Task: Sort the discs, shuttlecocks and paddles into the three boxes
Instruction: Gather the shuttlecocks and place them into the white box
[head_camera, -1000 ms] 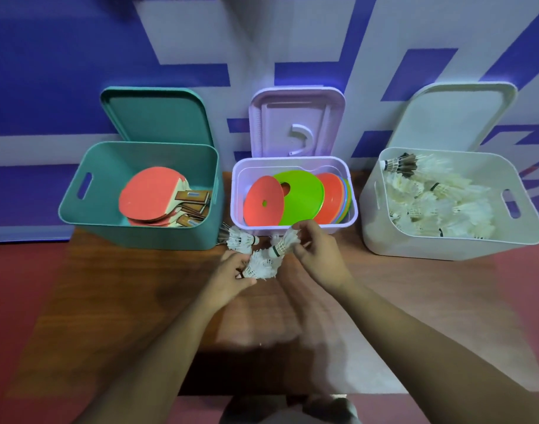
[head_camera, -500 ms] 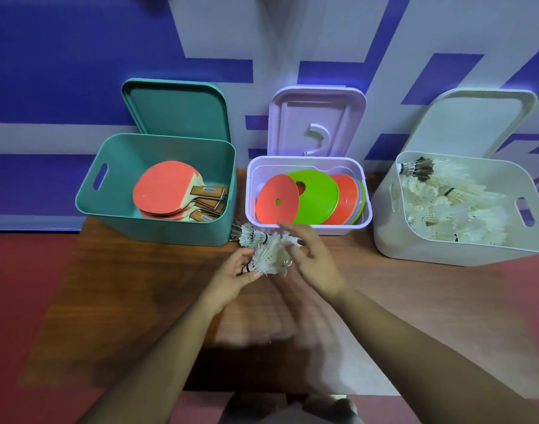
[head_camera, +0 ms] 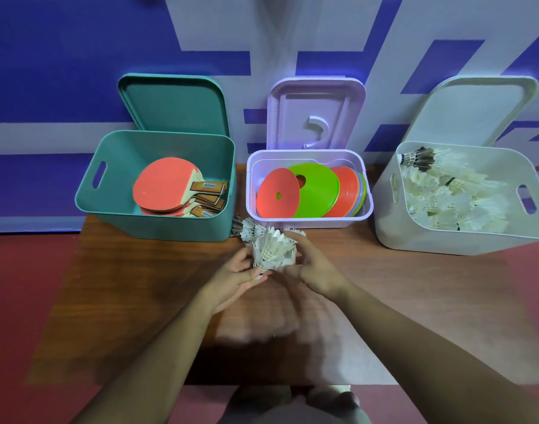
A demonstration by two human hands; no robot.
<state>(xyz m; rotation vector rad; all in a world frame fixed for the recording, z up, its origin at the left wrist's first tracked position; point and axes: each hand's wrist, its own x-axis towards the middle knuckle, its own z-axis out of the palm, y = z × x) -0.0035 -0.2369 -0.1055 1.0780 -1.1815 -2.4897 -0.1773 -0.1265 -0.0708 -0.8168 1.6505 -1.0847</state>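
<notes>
A small bunch of white shuttlecocks [head_camera: 273,249] sits between my two hands just in front of the middle box. My left hand [head_camera: 236,275] cups the bunch from the left and below, fingers curled round it. My right hand [head_camera: 312,266] grips it from the right. One more shuttlecock [head_camera: 250,229] lies on the table between the teal box and the lilac box. The teal box [head_camera: 109,206] holds red paddles [head_camera: 164,186]. The lilac box [head_camera: 308,221] holds coloured discs [head_camera: 311,191]. The white box [head_camera: 390,231] on the right holds several shuttlecocks [head_camera: 452,194].
The three boxes stand in a row at the back of the wooden table [head_camera: 124,301], their lids leaning open against the blue and white wall [head_camera: 78,71]. Red floor shows to the left and right of the table.
Both hands have closed in and gathered the loose shuttlecocks into one bunch between them. The view has shifted so the boxes sit further right and closer.
</notes>
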